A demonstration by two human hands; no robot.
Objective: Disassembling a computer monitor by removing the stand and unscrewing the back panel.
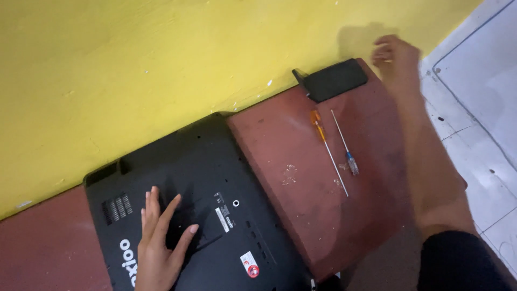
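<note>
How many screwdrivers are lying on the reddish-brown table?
2. The orange-handled screwdriver lies right of the black laptop; the blue-handled screwdriver lies just right of it, below the black rectangular piece. More could be hidden under the right arm.

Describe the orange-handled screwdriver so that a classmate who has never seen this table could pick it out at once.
Start at the reddish-brown table against the yellow wall. Right of the upturned black laptop and just below a small black device lie two thin screwdrivers. It is the left one, with a translucent orange handle towards the wall; its neighbour has a small blue handle.
</note>
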